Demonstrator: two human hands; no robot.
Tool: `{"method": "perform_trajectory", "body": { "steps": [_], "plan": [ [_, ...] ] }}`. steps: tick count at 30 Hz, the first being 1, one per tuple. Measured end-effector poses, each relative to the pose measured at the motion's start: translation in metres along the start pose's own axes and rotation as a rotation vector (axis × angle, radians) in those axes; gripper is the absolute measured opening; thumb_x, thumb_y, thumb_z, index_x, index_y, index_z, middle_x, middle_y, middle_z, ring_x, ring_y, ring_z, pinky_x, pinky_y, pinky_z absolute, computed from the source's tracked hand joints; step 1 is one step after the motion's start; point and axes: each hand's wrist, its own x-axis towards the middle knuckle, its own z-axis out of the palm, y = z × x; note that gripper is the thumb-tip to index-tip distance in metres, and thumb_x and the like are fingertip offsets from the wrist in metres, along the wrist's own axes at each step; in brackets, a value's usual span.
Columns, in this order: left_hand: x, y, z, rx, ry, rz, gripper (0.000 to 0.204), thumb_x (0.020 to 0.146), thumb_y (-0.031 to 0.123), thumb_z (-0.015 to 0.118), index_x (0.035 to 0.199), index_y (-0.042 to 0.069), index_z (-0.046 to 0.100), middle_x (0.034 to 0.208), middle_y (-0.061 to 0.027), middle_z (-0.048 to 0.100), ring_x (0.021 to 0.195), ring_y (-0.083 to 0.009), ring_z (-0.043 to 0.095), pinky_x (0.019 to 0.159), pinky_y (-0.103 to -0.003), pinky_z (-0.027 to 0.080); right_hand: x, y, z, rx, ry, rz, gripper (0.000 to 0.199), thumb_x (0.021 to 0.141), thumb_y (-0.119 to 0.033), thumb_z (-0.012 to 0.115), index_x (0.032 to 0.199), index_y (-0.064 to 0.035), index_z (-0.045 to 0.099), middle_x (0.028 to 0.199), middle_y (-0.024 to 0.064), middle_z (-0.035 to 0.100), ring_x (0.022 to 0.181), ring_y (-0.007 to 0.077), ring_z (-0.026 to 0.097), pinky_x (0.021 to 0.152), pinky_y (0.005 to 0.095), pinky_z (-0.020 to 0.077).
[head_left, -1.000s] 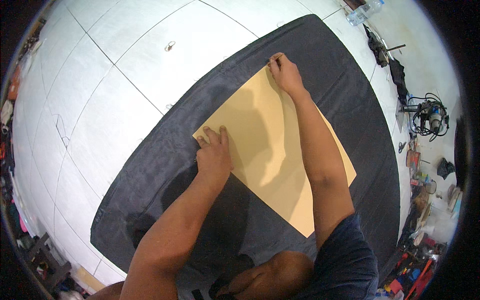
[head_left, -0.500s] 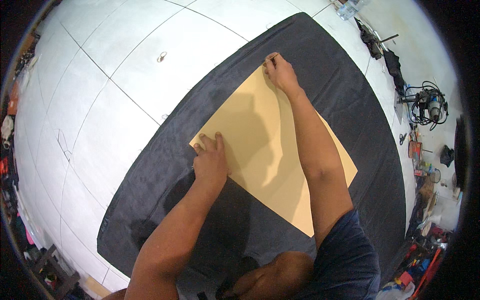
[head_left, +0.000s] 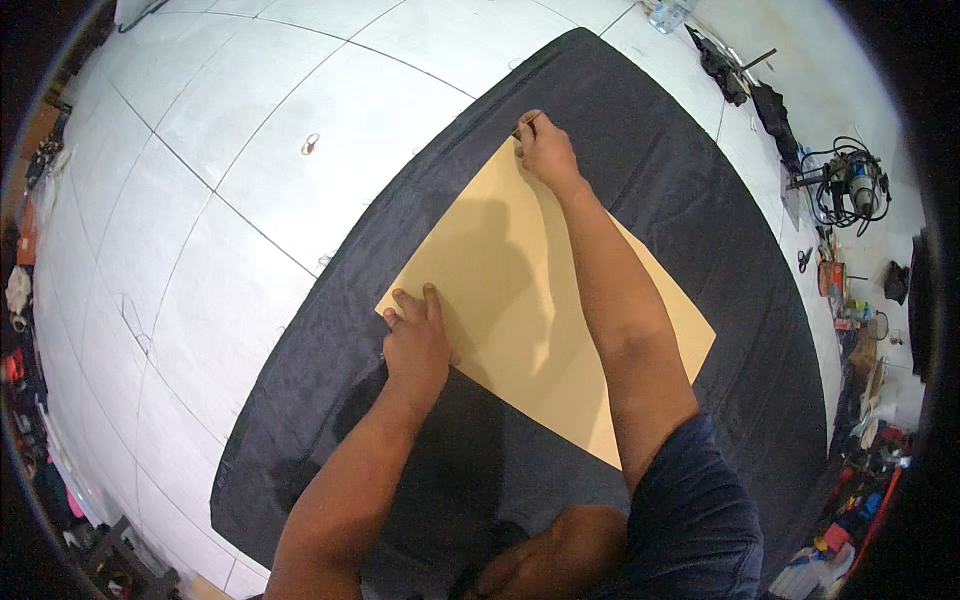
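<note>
A large tan sheet of paper or card (head_left: 480, 250) lies flat over a dark grey cloth (head_left: 660, 170) spread on the floor. My left hand (head_left: 418, 338) presses on the sheet near its left corner, fingers spread. At the sheet's far corner my right hand (head_left: 545, 150) has its fingers pinched together. Something small and thin shows at those fingertips, too small to name. My right forearm crosses over the sheet and hides part of it, and a shadow falls across its middle.
White floor tiles (head_left: 250, 110) stretch out at the left. Along the right wall lie a corded power tool (head_left: 858, 190), scissors (head_left: 804, 260) and a clutter of small items. A clear plastic bottle (head_left: 670, 14) is at the far right. Loose threads lie on the tiles.
The view has shifted slightly. Both hands stay at about the same corners of the sheet, the left one flat and the right one pinched.
</note>
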Motion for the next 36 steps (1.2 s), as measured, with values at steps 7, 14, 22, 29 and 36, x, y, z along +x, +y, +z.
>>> {"method": "perform_trajectory", "body": {
  "steps": [7,14,22,29,36],
  "plan": [
    [0.0,0.002,-0.009,-0.01,-0.064,-0.018,0.113,0.066,0.042,0.088,0.154,0.009,0.025,0.148,-0.035,0.03,0.127,-0.051,0.049,0.08,-0.042,0.062,-0.005,-0.01,-0.003,-0.031,0.04,0.009,0.022,0.1,-0.022,0.054,0.11,-0.0041,0.061,0.085,0.0152,0.072,0.072,0.0266,0.072,0.071,0.0375,0.0541],
    [0.001,0.002,-0.012,0.005,-0.138,-0.021,0.116,0.07,0.046,0.086,0.157,0.009,0.017,0.15,-0.0346,0.027,0.132,-0.051,0.045,0.083,-0.044,0.061,-0.025,-0.019,-0.01,0.021,0.114,-0.016,0.021,0.098,-0.022,0.053,0.106,-0.0054,0.063,0.101,0.0231,0.069,0.096,0.0436,0.065,0.085,0.0508,0.0505],
    [-0.001,0.005,-0.017,-0.023,-0.156,-0.038,0.114,0.071,0.046,0.085,0.156,0.01,0.018,0.153,-0.0331,0.022,0.134,-0.0497,0.043,0.087,-0.043,0.059,-0.047,-0.006,-0.028,-0.012,0.118,0.059,0.024,0.099,-0.022,0.052,0.11,-0.0039,0.063,0.101,0.0232,0.069,0.097,0.0424,0.065,0.087,0.051,0.0498],
    [0.0,0.007,-0.007,-0.019,-0.074,-0.011,0.115,0.067,0.044,0.088,0.155,0.01,0.021,0.149,-0.0328,0.028,0.128,-0.0495,0.048,0.087,-0.047,0.059,-0.055,0.009,-0.037,-0.038,0.159,0.106,0.023,0.097,-0.022,0.054,0.108,-0.0029,0.063,0.103,0.0225,0.069,0.098,0.0417,0.065,0.086,0.0486,0.0507],
    [-0.002,0.005,-0.013,0.024,-0.084,-0.018,0.116,0.067,0.045,0.088,0.155,0.01,0.02,0.149,-0.0335,0.028,0.128,-0.0484,0.05,0.085,-0.043,0.06,-0.097,0.031,-0.07,-0.038,0.172,0.23,0.024,0.097,-0.022,0.051,0.108,-0.0035,0.062,0.105,0.0236,0.067,0.1,0.0423,0.064,0.088,0.0504,0.0497]
  ]
}}
